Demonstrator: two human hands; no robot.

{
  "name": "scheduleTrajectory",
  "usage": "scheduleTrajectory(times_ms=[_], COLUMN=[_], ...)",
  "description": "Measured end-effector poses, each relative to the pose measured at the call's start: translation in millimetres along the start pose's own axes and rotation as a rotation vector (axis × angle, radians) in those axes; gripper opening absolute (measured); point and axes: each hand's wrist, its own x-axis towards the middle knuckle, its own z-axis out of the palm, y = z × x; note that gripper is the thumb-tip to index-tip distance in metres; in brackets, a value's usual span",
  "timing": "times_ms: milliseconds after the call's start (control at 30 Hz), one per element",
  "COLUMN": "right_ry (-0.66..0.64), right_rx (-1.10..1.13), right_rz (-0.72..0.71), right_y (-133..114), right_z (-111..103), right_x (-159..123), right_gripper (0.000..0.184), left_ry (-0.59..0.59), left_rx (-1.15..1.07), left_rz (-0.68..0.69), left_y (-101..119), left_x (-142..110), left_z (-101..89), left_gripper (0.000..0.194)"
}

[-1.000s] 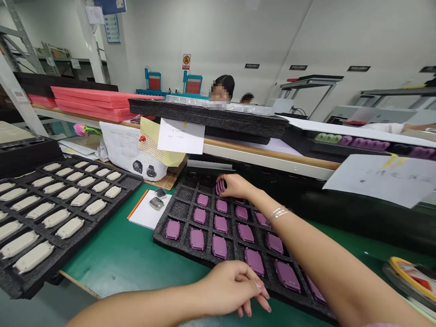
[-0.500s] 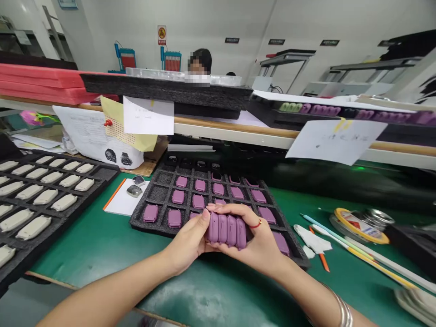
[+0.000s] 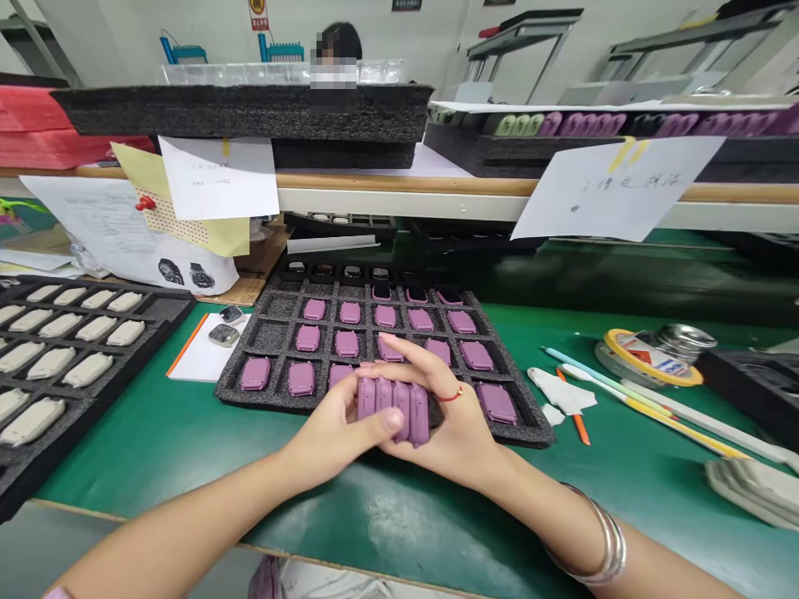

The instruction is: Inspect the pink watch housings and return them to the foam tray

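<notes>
A row of several purple watch cases (image 3: 400,396) stands side by side between my two hands, above the front of a black foam tray (image 3: 530,416). My left hand (image 3: 330,428) grips the row from the left, its thumb lying across the front of the cases. Around the right end and underneath curls my right hand (image 3: 465,433), its fingers reaching over the top. More purple watch cases, such as one at the tray's front left (image 3: 255,373), lie singly in the compartments. Part of the tray is hidden behind my hands.
A second foam tray (image 3: 166,312) with off-white cases is at left. White paper (image 3: 203,353) carries two watch pieces. Tape roll (image 3: 652,359), pens and stacked off-white cases (image 3: 749,491) lie right. A shelf (image 3: 462,195) crosses behind; a person (image 3: 340,46) is beyond it.
My left thumb has moved from the left end of the row onto the front of the cases. My right fingers have lifted and straightened somewhat over the top. The whole view has shifted.
</notes>
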Motion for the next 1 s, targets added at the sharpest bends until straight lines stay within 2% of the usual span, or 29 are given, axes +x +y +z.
scheduleTrajectory(times_ms=[100,167,333,500,600,767,833,900,1000], right_ry=[-0.022,-0.030,-0.023,-0.005,-0.003,0.034,0.044,0.051,0.068], right_rx=[-0.018,0.014,0.080,0.062,0.029,-0.054,-0.084,-0.083,-0.034], right_rz=[0.019,0.040,0.085,0.031,0.000,0.009,0.020,0.039,0.066], right_y=[1,2,3,5,4,-1,-2,-3,-3], right_z=[3,3,1,0,0,7,10,12,12], right_x=[2,4,5,3,2,-1,-1,-1,-1], right_gripper=[0.085,0.083,0.083,0.085,0.081,0.080,0.081,0.084,0.091], left_ry=[0.064,0.064,0.015,-0.008,-0.006,0.135,0.172,0.181,0.110], left_rx=[0.189,0.239,0.208,0.192,0.200,0.245,0.220,0.143,-0.080], left_rz=[0.002,-0.010,-0.010,-0.016,0.024,0.134,0.132,0.106,-0.006], left_y=[5,8,12,11,8,-2,-7,-8,-5], left_x=[-1,-2,-2,-2,-3,-5,-4,-3,-2], left_z=[-1.8,-2.1,0.2,0.7,2.0,8.5,10.2,10.2,8.7], left_gripper=[0.056,0.057,0.062,0.066,0.055,0.036,0.039,0.051,0.071])
